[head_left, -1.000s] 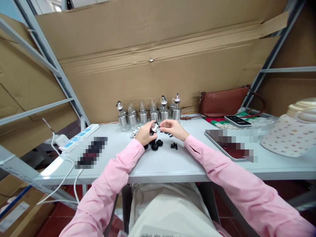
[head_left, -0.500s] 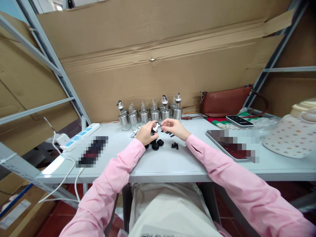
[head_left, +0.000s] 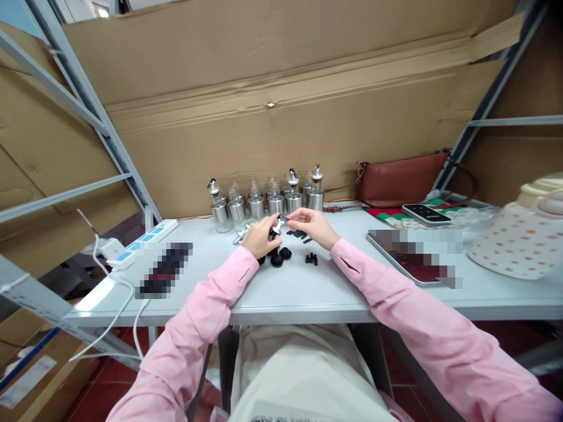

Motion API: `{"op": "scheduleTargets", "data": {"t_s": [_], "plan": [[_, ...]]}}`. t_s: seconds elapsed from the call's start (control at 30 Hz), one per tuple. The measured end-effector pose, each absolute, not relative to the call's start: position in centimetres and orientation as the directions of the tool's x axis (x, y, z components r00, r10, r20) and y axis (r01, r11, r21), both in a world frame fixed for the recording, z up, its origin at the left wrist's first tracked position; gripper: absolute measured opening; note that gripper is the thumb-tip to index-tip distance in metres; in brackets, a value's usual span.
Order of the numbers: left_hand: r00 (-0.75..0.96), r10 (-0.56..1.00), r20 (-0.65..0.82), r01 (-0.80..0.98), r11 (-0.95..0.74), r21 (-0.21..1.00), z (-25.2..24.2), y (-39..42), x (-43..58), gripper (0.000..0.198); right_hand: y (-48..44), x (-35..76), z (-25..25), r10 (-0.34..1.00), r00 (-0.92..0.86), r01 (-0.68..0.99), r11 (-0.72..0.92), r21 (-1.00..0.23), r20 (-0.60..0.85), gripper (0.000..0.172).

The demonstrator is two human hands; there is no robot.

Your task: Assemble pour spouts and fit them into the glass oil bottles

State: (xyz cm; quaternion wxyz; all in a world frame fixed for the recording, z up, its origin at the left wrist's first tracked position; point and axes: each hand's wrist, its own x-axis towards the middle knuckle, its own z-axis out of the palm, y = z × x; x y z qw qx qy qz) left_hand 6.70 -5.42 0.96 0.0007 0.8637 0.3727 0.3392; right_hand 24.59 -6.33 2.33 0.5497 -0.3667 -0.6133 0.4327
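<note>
My left hand (head_left: 260,235) is closed around a silver-and-black pourer spout (head_left: 275,227), which shows between thumb and fingers. Pinched in my right hand (head_left: 313,225) is a small black strip-like piece (head_left: 284,217), its end at the top of the spout. Below the left hand sit several round black stoppers (head_left: 277,259). Several small black plugs (head_left: 311,259) stand in a group to their right. Flat black strips (head_left: 299,234) lie under the right hand, and silver spout parts (head_left: 241,234) lie partly hidden behind the left.
Glass bottles with steel sleeves (head_left: 276,203) stand in rows at the back, some with spouts fitted. A power strip (head_left: 143,243) and a pixelated dark object (head_left: 166,271) are at left. On the right are a tablet-like device (head_left: 396,258), brown bag (head_left: 402,181), phone (head_left: 426,214) and dotted container (head_left: 519,240).
My right hand has shifted slightly up and left, bringing the black piece against the top of the spout. My left hand holds the spout in nearly the same place.
</note>
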Motion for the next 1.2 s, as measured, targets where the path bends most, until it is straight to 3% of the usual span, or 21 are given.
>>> {"op": "scheduleTargets", "data": {"t_s": [0.5, 0.7, 0.83, 1.2], "plan": [[0.494, 0.592, 0.637, 0.622, -0.752, 0.218, 1.0, -5.4, 6.7, 0.054, -6.3, 24.6, 2.1, 0.962, -0.194, -0.206, 0.149, -0.967, 0.189, 0.024], [0.501, 0.585, 0.638, 0.617, -0.758, 0.211, 1.0, -5.5, 6.8, 0.054, -6.2, 25.1, 2.3, 0.955, -0.296, -0.322, -0.121, -0.939, -0.021, 0.008], [0.513, 0.582, 0.631, 0.603, -0.768, 0.218, 1.1, -5.5, 6.8, 0.054, -6.3, 25.3, 2.4, 0.898, -0.423, -0.357, -0.289, -0.888, -0.123, 0.009], [0.514, 0.651, 0.559, 0.616, -0.733, 0.288, 1.2, -5.7, 6.9, 0.056, -6.0, 25.6, 2.3, 0.828, -0.543, -0.379, -0.388, -0.84, -0.138, 0.015]]}}
